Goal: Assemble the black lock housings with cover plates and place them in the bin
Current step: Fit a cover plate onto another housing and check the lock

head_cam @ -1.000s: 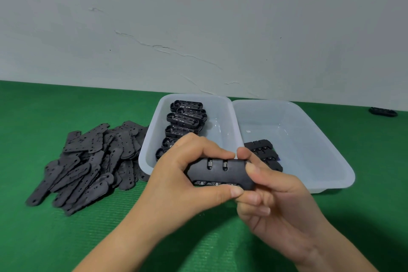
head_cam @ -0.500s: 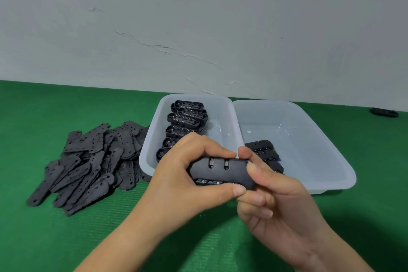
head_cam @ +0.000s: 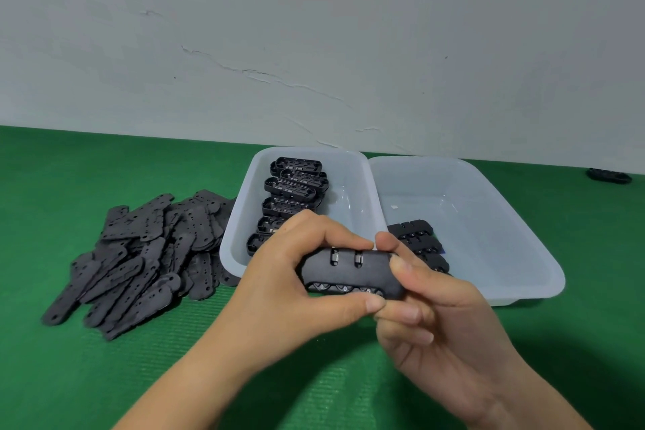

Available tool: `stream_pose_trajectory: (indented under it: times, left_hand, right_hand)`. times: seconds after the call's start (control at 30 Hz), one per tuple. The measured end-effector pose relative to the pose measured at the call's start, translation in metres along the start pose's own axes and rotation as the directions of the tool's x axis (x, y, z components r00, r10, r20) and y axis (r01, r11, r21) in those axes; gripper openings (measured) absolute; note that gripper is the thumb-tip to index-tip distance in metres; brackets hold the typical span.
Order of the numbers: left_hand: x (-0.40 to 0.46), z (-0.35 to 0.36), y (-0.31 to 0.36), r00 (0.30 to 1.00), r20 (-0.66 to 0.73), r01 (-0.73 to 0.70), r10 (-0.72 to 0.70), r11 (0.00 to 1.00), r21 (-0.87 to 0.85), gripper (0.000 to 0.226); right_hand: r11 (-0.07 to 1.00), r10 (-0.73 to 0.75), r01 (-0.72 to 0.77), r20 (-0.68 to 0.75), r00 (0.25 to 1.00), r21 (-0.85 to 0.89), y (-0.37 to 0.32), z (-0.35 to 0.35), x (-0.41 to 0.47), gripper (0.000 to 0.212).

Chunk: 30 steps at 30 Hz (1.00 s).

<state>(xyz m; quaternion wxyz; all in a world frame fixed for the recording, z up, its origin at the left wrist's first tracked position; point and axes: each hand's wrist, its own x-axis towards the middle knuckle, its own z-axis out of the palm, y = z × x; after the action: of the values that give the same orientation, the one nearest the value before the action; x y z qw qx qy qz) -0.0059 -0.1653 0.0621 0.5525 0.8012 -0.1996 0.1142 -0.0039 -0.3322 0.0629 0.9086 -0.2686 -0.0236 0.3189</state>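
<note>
Barely any change from a second ago: left hand [head_cam: 279, 293] and right hand [head_cam: 429, 318] still clamped on lock housing [head_cam: 349, 270], pressing the cover home; bin [head_cam: 506, 276] waits just beyond the right hand.

left hand [head_cam: 289, 293]: fingers curled, thumb pinching; right hand [head_cam: 436, 321]: fingers clasped, palm up; hands touching

A single head-worn wide-angle view is given, aimed forward and down at the green worktop [head_cam: 69, 377]. The hands are seen close below, the wall [head_cam: 314, 28] at 12 o'clock.
</note>
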Motion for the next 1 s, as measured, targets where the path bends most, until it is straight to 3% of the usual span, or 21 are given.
stream_pose_trajectory:
  times: [1.0]
  left_hand:
    - [0.0003,0.0004,-0.0006,0.999,-0.007,-0.054,0.054,0.999,0.006,0.034]
  right_hand:
    - [1.0,0.003,-0.003,0.008,1.0,-0.016,-0.0008,0.0,-0.0023,0.037]
